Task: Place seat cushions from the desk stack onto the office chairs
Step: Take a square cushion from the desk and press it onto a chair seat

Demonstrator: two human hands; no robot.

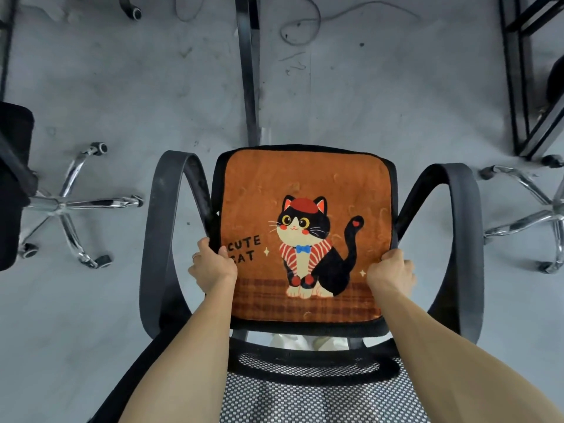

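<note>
Nearest to me is the mesh backrest (308, 389) of 1 office chair (305, 329), and my 2 bare forearms reach over it, 1 on each side. Past the backrest there is a gap where pale shapes show on the floor; I cannot tell what they are.

My left hand (213, 267) grips the left edge of the cushion (305, 184), thumb on top and fingers curled under the side. My right hand (390, 270) does the same on the right edge, so both hands pinch the fabric at about the same height.

There is 1 cushion. It is orange with a black border, 1 black-and-white cat in a red beret and the words "CUTE CAT". It lies on the chair's seat and covers it, between the 2 looped armrests: the left armrest (158, 227) just beside my left hand and the right armrest (467, 227) beside my right.

Farther out on the grey floor (122, 87) stand 2 chrome star bases. The left base (64, 204) sits under a black chair at the frame edge, and the right base (546, 215) is partly cut off. Beyond the cushion rises 1 black metal post (248, 74), with a black frame (518, 74) to the right. At the far edge I see 1 loose caster (135, 13) and 1 thin cable (305, 29) looping across the floor.
</note>
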